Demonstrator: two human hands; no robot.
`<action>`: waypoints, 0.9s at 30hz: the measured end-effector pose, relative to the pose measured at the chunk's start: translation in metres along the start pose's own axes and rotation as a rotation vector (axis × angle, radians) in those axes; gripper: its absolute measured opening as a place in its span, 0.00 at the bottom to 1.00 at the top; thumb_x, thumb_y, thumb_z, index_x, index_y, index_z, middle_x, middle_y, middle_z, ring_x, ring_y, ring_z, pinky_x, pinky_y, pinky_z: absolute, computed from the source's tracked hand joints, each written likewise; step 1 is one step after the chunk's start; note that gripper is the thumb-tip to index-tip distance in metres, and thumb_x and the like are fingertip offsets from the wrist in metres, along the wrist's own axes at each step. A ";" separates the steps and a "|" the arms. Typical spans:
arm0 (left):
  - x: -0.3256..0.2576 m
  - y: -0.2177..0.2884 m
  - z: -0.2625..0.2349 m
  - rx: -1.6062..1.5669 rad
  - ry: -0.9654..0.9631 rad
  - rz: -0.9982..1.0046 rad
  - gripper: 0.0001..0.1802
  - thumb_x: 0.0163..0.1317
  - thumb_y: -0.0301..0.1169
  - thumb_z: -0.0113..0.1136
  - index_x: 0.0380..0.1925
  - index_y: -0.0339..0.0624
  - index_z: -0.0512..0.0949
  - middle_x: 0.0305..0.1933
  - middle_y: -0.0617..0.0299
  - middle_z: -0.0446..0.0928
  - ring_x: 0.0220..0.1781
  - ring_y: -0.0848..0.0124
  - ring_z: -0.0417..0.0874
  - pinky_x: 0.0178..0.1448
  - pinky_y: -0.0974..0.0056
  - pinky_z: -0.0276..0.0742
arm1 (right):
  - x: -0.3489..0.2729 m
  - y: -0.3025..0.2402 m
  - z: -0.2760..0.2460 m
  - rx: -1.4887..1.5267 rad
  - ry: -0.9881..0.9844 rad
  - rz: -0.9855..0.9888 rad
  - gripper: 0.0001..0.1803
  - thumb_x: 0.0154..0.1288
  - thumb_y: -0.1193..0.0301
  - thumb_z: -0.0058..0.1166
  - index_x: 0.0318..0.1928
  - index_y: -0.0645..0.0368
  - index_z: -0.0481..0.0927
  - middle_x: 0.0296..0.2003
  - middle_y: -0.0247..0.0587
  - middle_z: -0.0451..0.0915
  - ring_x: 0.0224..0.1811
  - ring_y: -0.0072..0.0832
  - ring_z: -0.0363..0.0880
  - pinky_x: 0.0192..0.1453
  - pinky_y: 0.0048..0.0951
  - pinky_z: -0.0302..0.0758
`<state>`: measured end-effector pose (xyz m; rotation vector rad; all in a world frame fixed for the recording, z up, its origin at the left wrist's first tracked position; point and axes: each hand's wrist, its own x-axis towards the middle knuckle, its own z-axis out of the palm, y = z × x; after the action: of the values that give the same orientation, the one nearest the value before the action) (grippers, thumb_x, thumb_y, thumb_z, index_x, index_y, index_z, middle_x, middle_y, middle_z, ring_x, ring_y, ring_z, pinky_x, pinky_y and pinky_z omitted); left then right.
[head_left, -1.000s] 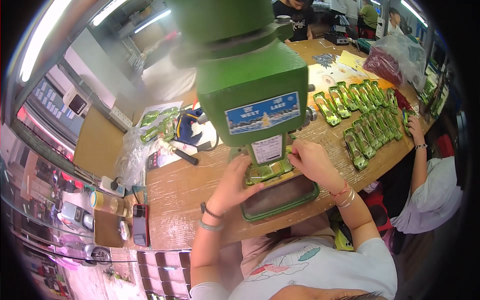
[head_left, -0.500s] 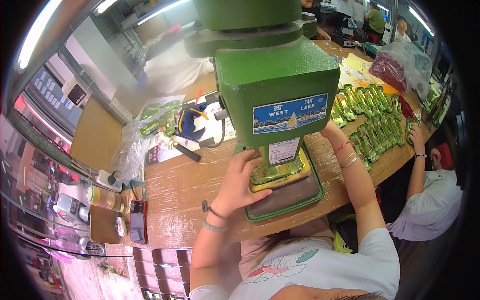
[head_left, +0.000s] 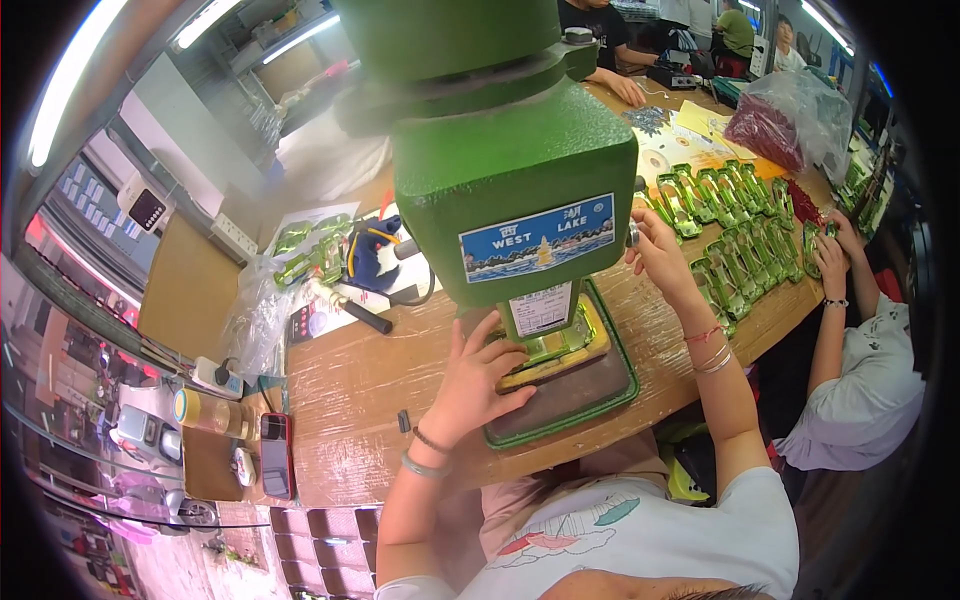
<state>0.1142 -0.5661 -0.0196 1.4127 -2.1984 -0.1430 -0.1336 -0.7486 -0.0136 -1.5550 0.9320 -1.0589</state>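
Note:
A green bench drill press (head_left: 520, 180) stands in the middle, with a blue picture label on its head. Under it, a yellow fixture (head_left: 555, 368) sits on the dark, green-rimmed base (head_left: 560, 420) and bears a bright green plastic part (head_left: 560, 345). My left hand (head_left: 482, 378) lies at the left of the fixture, fingers spread, their tips at the green part. Beside the right of the machine's head, my right hand (head_left: 662, 262) has its fingers curled in around a small silvery piece. The head hides part of what it grips.
Rows of green plastic parts (head_left: 745, 255) lie to the right, where a co-worker's hands (head_left: 832, 255) handle another. A clear bag of dark red pieces (head_left: 770, 130) sits behind. To the left are a black-handled tool (head_left: 365, 315), a phone (head_left: 276, 455) and a jar (head_left: 210, 412).
The view has shifted, so the machine appears further left. My right hand has come out from behind the head and is higher beside it. My left hand stays at the fixture.

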 end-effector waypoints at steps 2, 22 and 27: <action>0.001 0.001 0.001 0.005 -0.027 -0.031 0.20 0.44 0.42 0.66 0.36 0.42 0.79 0.45 0.61 0.76 0.65 0.55 0.60 0.67 0.37 0.40 | 0.005 0.001 0.002 0.033 0.013 0.003 0.13 0.68 0.66 0.41 0.48 0.59 0.69 0.28 0.30 0.72 0.22 0.12 0.69 0.20 0.13 0.65; -0.010 -0.014 0.001 -0.188 0.097 -0.135 0.46 0.39 0.42 0.70 0.56 0.31 0.61 0.53 0.45 0.66 0.56 0.51 0.66 0.60 0.56 0.63 | 0.074 -0.187 0.008 0.221 -0.198 -0.615 0.17 0.67 0.65 0.42 0.52 0.61 0.70 0.29 0.36 0.73 0.28 0.24 0.74 0.38 0.27 0.75; -0.005 -0.014 0.004 -0.229 0.093 -0.143 0.44 0.39 0.41 0.71 0.54 0.31 0.62 0.51 0.45 0.67 0.55 0.51 0.66 0.60 0.56 0.63 | -0.027 -0.193 0.007 0.304 -0.035 -0.750 0.18 0.71 0.58 0.34 0.47 0.59 0.68 0.23 0.36 0.67 0.19 0.24 0.68 0.34 0.28 0.74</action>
<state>0.1253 -0.5686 -0.0299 1.4166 -1.9366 -0.3604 -0.1239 -0.6810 0.1690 -1.6821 0.1179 -1.5934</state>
